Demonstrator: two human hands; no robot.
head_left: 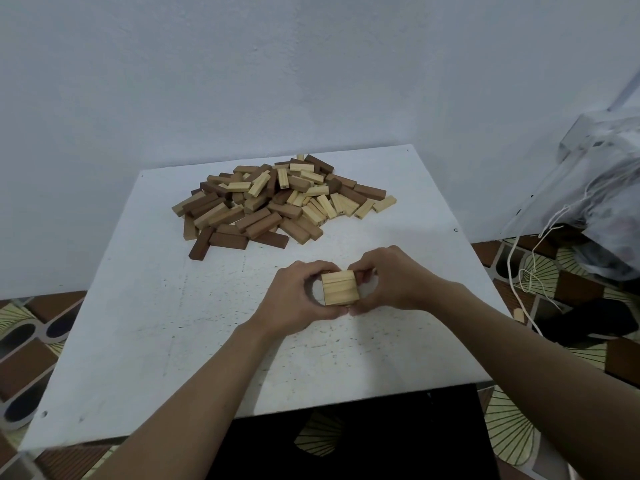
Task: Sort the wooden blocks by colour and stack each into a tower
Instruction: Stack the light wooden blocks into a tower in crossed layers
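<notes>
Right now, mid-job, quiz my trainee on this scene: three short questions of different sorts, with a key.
1. True or false: the left hand and the right hand both grip the small stack.
2. Where does the mixed pile lie? A, on the near side of the stack; B, beyond the stack, toward the wall; C, on the floor.
3. Fill in: the small stack's blocks are ___ wood (light or dark).
Key: 1 true; 2 B; 3 light.

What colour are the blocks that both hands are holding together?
Light, pale yellow wood. The small stack of blocks shows best in the head view, between the left hand and right hand.
</notes>
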